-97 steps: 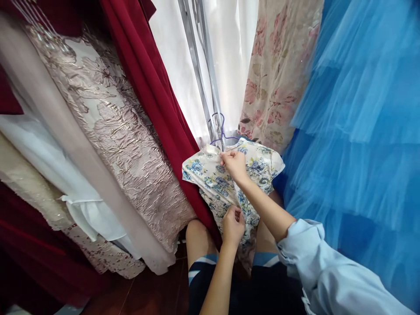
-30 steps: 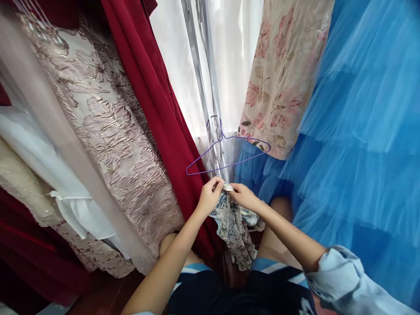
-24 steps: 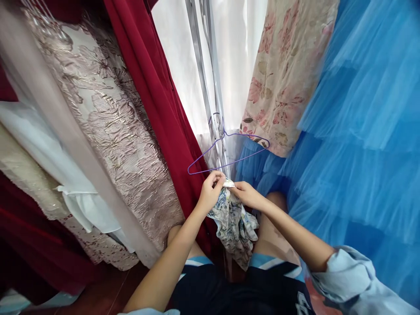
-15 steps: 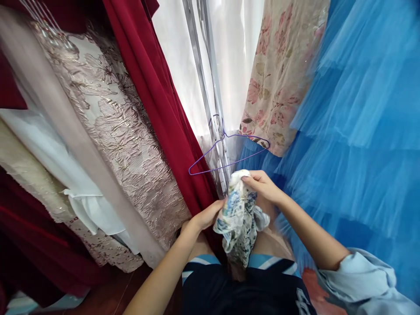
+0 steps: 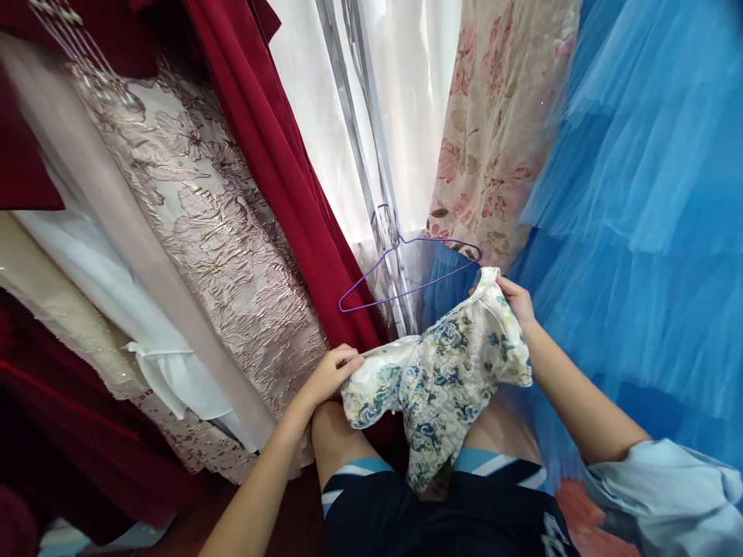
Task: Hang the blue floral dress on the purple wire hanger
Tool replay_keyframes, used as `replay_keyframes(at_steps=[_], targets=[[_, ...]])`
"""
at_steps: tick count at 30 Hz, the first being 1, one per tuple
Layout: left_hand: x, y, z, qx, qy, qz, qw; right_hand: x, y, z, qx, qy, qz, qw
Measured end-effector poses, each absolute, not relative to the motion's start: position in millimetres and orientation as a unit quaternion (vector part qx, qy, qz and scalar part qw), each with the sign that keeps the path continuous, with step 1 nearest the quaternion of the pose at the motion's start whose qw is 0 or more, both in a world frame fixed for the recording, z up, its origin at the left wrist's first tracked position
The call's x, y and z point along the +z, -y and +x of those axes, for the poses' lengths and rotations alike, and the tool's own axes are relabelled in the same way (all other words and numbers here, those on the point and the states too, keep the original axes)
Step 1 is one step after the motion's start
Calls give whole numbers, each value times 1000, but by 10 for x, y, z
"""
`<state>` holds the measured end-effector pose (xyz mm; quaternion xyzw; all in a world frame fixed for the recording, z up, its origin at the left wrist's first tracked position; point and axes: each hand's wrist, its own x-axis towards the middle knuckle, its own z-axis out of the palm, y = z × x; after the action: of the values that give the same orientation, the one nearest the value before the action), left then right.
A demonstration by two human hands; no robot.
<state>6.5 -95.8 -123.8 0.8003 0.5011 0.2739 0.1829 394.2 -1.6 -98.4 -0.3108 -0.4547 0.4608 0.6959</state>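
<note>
A small white garment with a blue and yellow floral print (image 5: 450, 371) is stretched between my two hands above my lap. My left hand (image 5: 333, 373) pinches its left end, fingers over the cloth. At the upper right corner, my right hand (image 5: 514, 302) grips the garment's edge, some fingertips hidden behind it. The lower part of the cloth hangs down toward my dark shorts. Just beyond the garment, a bare purple wire hanger (image 5: 409, 298) hangs on a metal stand (image 5: 354, 116), its right end close to my right hand.
Dark red cloth (image 5: 272, 155) and a pink brocade garment (image 5: 214, 224) hang on the left, with white and cream clothes farther out. A beige floral dress (image 5: 487, 139) and a layered blue tulle dress (image 5: 638, 216) hang on the right. White curtain (image 5: 412, 93) hangs behind the stand.
My hands have moved apart, left hand to the left, right hand to the right and up. The garment, bunched before, is now spread out between them.
</note>
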Motion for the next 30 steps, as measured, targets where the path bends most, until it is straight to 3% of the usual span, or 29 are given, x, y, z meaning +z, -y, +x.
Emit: replay_keyframes(at_steps=[3, 6, 10, 16, 21, 26, 30], targets=[[-951, 882, -52, 249, -522, 815, 46, -1076, -191, 3860, 458, 491, -310, 673], [-763, 664, -194, 208, -553, 805, -54, -1089, -410, 3722, 376, 591, -313, 642], [-644, 347, -359, 193, -572, 795, -61, -1028, -640, 3589, 252, 726, -305, 562], [-442, 288, -143, 263, -545, 796, -30, -1181, -661, 3502, 198, 792, -334, 472], [-228, 255, 278, 359, -517, 776, -44, -1300, -443, 3334, 190, 790, -335, 477], [-77, 125, 608, 361, -481, 796, -75, -1236, -176, 3146, 233, 788, -317, 474], [-142, 180, 629, 408, -467, 775, -126, -1166, -142, 3307, 201, 759, -294, 544]])
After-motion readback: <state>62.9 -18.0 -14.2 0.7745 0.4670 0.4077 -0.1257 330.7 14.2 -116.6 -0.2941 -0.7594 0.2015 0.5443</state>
